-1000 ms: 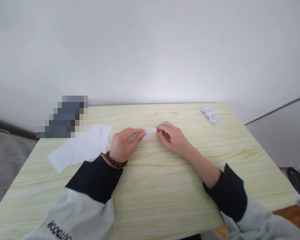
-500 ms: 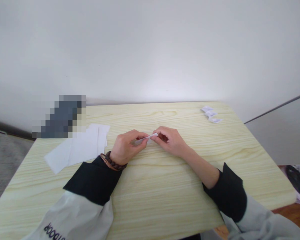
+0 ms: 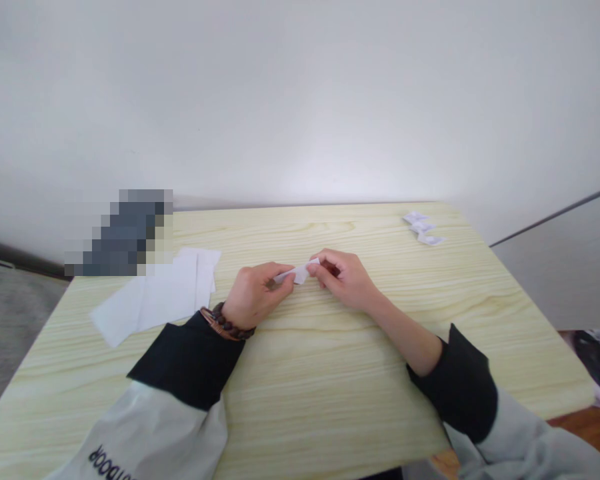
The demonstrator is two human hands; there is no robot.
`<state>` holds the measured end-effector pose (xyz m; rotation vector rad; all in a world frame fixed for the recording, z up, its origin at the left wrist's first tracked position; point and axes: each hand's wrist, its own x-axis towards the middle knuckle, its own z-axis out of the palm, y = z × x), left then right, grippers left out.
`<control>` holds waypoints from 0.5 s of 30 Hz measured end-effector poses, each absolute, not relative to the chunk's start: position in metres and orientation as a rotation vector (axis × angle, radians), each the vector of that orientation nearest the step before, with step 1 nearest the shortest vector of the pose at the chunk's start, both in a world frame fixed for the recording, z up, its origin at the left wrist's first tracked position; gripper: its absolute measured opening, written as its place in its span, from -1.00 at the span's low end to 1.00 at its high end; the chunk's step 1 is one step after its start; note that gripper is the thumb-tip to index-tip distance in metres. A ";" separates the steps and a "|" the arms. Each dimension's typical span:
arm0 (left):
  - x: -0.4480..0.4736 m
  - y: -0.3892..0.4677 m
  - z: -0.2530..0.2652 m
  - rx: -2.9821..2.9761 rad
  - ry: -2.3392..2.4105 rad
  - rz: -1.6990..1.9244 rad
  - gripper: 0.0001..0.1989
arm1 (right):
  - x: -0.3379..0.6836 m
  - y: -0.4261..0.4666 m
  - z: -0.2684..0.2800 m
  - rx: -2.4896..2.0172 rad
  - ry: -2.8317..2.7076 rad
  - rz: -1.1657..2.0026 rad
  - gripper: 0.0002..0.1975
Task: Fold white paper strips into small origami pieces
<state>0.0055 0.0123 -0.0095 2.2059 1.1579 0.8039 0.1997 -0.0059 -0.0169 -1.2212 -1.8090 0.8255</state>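
Observation:
A small piece of folded white paper (image 3: 301, 274) is held between my two hands, over the middle of the table. My left hand (image 3: 257, 291) pinches its left part between thumb and fingers; a dark beaded bracelet (image 3: 225, 325) circles that wrist. On the right end of the paper, the thumb and index finger of my right hand (image 3: 347, 280) are closed in a pinch. Fingers cover both ends, so only the middle and the right tip of the paper show.
White paper sheets (image 3: 167, 293) lie overlapping on the table's left side, beside a dark blurred-out object (image 3: 127, 233). Several small folded paper pieces (image 3: 423, 228) sit at the back right. A pale wall (image 3: 300, 100) stands behind the wood-grain table (image 3: 330, 400).
My right hand has shifted slightly right and away from my left hand. More of the folded paper shows between them. My left hand has barely moved.

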 end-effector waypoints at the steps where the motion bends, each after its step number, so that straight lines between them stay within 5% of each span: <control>1: 0.005 0.012 -0.009 2.185 1.147 0.793 -0.73 | 0.200 -0.005 -0.017 -1.224 -1.788 0.854 -0.77; 15: -0.001 0.016 0.001 1.992 0.851 0.605 -0.64 | 0.206 0.000 -0.017 -1.246 -1.646 1.062 -0.71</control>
